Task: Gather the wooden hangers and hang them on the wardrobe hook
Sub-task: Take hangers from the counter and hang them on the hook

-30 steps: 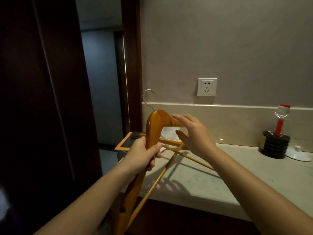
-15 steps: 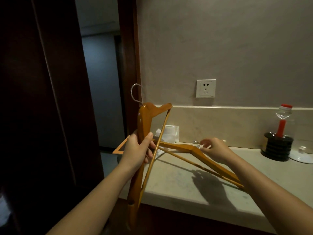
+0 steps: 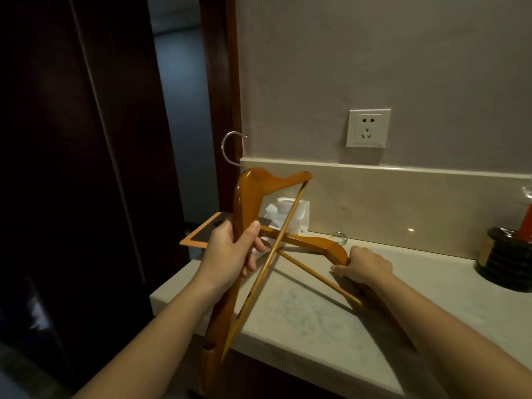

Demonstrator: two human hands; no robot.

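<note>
**Hands on wood: one hanger lifted, one lying**

Our left hand (image 3: 230, 251) is wrapped around one arm of the first wooden hanger (image 3: 244, 197), thumb across the front. It holds the hanger on end in the air at the left edge of the counter top (image 3: 316, 318), with its metal hook (image 3: 230, 151) uppermost and its lower arm reaching below the counter's edge. Our right hand (image 3: 365, 266) lies over one arm of the second wooden hanger (image 3: 319, 244), which lies flat on the counter top. The fingers point left along the wood, and we cannot tell whether they close around it. The lifted hanger's crossbar passes in front of the lying one.

We count two hangers. Each is glossy honey-orange wood with broad curved shoulders, a thin round crossbar and a silver hook. A notch shows near the lower end of the lifted one.

We also see one wall socket (image 3: 369, 128), one white pouch (image 3: 299, 214) against the backsplash (image 3: 403, 203), and one dark tray (image 3: 198, 234) with an orange rim at the counter's left end. One stack of black discs (image 3: 501, 260) sits at the right edge of view.
</note>
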